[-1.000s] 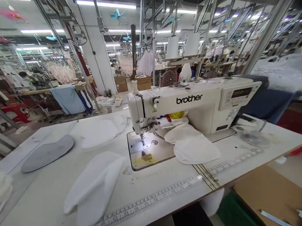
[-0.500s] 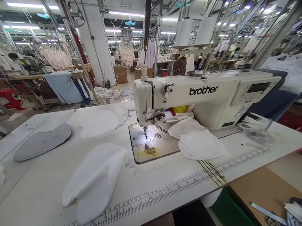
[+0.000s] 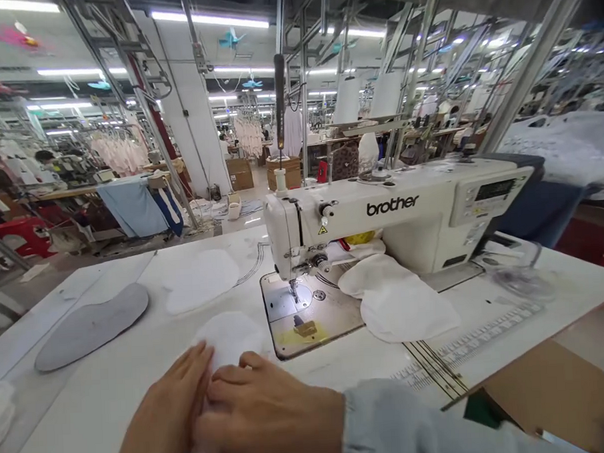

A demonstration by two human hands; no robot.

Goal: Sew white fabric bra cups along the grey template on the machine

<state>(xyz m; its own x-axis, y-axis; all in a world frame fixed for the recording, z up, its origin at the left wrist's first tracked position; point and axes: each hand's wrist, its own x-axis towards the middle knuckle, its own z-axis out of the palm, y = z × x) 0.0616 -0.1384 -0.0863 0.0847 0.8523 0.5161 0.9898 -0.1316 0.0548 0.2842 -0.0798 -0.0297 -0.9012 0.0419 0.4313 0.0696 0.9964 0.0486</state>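
Observation:
A white cut fabric piece (image 3: 234,333) lies on the table left of the needle area, its lower part hidden under both hands. My left hand (image 3: 167,409) rests along its left side with fingers stretched out and held together. Beside it, touching, my right hand (image 3: 269,401) has its fingers curled onto the fabric; the fingertips are partly hidden. Past the hands stands a white Brother sewing machine (image 3: 391,209), its lit presser foot (image 3: 295,292) over the metal plate with no fabric under it.
Another white fabric piece (image 3: 201,281) lies behind the hands, and a grey shaped template (image 3: 93,326) lies to the left. More white pieces (image 3: 405,305) sit under the machine arm. A printed ruler scale (image 3: 491,332) runs along the front table edge (image 3: 537,350).
Both hands have come into view from below and now lie on the front white fabric piece, which appears straightened from its folded shape. The camera view has tilted up slightly.

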